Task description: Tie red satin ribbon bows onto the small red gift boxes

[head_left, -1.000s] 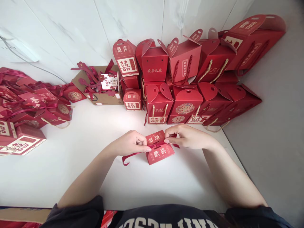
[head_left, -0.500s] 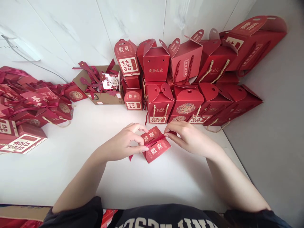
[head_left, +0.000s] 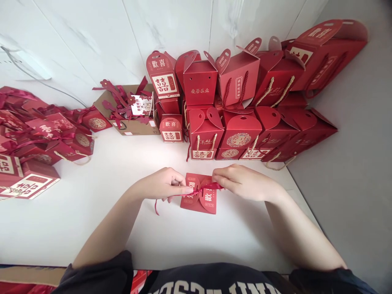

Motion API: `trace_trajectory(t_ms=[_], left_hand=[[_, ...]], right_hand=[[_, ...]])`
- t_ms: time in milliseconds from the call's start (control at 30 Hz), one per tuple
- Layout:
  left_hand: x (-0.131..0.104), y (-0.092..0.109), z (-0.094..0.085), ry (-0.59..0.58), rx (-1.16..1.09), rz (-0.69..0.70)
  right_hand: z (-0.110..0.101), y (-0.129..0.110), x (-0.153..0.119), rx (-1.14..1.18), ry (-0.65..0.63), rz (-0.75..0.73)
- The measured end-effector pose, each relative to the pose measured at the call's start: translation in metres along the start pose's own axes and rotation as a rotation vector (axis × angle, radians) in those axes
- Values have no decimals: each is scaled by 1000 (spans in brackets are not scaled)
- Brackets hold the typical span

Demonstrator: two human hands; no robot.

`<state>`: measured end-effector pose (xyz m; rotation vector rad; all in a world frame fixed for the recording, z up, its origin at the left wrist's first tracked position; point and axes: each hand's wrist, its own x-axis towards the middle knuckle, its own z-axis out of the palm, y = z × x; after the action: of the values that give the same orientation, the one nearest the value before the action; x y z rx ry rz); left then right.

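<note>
A small red gift box [head_left: 199, 206] with gold characters stands on the white tabletop in front of me, its two top flaps folded together. Through the slots in the flaps runs a dark red ribbon [head_left: 211, 186], drawn taut across the top. My left hand [head_left: 167, 184] pinches one side of the ribbon at the box's left edge, and a loose tail hangs below the fingers. On the other side, my right hand [head_left: 240, 182] is closed on the ribbon at the box's right edge. The ribbon's end there is hidden by the fingers.
Two stacked rows of red gift boxes [head_left: 239, 124] stand along the back wall to the right. A brown carton [head_left: 134, 130] holds ribbons and tags. More beribboned red boxes [head_left: 39, 173] are heaped at the left. A grey wall [head_left: 352, 183] bounds the right side.
The box has turned on the table so its flaps now face left and right. Both hands have pulled the ribbon outward, and it is tighter across the top.
</note>
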<state>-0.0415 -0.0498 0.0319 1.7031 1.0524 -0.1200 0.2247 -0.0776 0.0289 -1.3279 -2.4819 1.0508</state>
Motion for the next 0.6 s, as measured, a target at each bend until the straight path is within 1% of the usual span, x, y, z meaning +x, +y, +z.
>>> trace_trajectory(t_ms=[133,267,333,467,533,600], left_hand=[[6,-2,5,-1,7,47],[8,-1,5,36,-12,122],[7,-1,2,79,-4,152],[-3,3,-6,216,87,199],[-8,5,-10,240,117,214],[-11,4,-12,225,125,212]], right_hand=[[5,0,6,101,-44,32],[4,6,9,76,-71,-27],[-1,10,6,73,-76,-54],[-15,12,-7,32,-67,-83],[-23,13,-13,13,-76,-107],[-28,16,-18,10,-92,-119]])
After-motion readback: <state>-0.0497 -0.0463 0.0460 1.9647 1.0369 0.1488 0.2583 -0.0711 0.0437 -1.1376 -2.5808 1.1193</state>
